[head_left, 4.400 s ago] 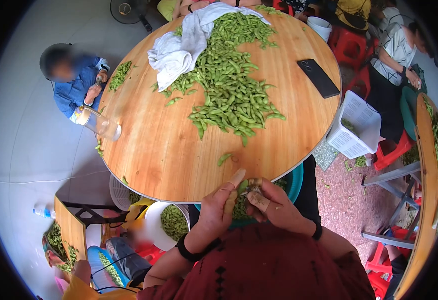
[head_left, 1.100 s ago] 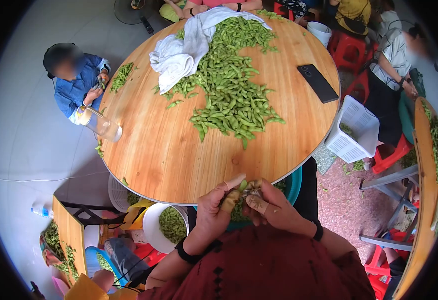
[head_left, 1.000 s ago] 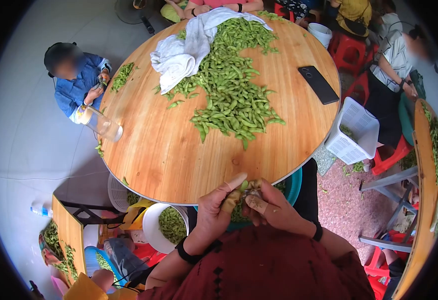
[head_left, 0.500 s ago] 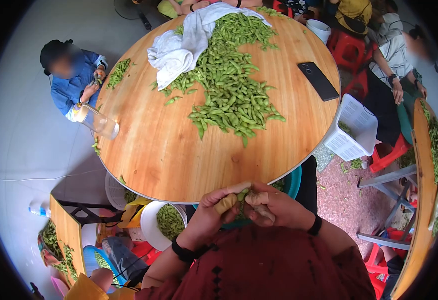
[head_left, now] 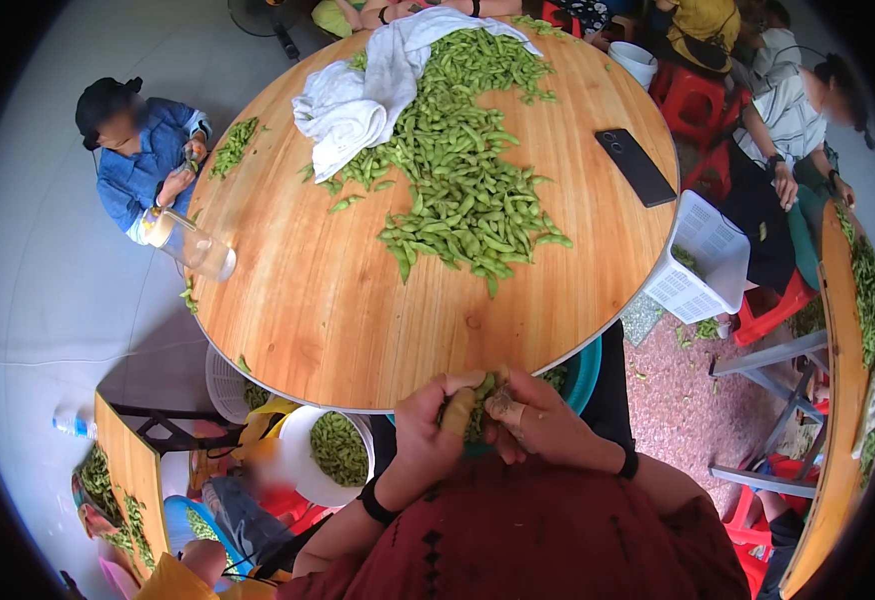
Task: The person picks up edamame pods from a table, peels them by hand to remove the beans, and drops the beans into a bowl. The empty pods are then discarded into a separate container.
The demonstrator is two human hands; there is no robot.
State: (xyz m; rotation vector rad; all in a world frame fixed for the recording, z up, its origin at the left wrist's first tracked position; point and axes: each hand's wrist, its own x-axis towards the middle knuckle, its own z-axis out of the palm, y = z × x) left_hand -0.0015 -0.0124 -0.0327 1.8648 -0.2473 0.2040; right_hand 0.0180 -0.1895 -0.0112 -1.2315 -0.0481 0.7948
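Observation:
At the near edge of the round wooden table [head_left: 298, 320], my left hand [head_left: 432, 420] is closed around green edamame pods [head_left: 485, 386], its thumb wrapped in tan tape. My right hand [head_left: 543, 425], also taped, pinches at the same pods from the other side; its fingertips are partly hidden. A long heap of edamame pods [head_left: 468, 200] covers the table's middle, partly under a white cloth [head_left: 353, 110]. Below my hands, a teal basin [head_left: 590, 375] shows at the table's edge. To the left stands a white bucket [head_left: 298, 450] holding green pods or beans.
A black phone [head_left: 636, 167] lies on the table's right side, with a white plastic basket [head_left: 713, 262] beyond the edge. A clear pitcher [head_left: 193, 245] is at the left edge, near a person in blue [head_left: 148, 165]. Other people sit by red stools [head_left: 693, 100] at upper right.
My hands have shifted slightly: the left has turned around the pods, and the right fingers have moved from spread over them to a tighter pinch. The heap looks the same.

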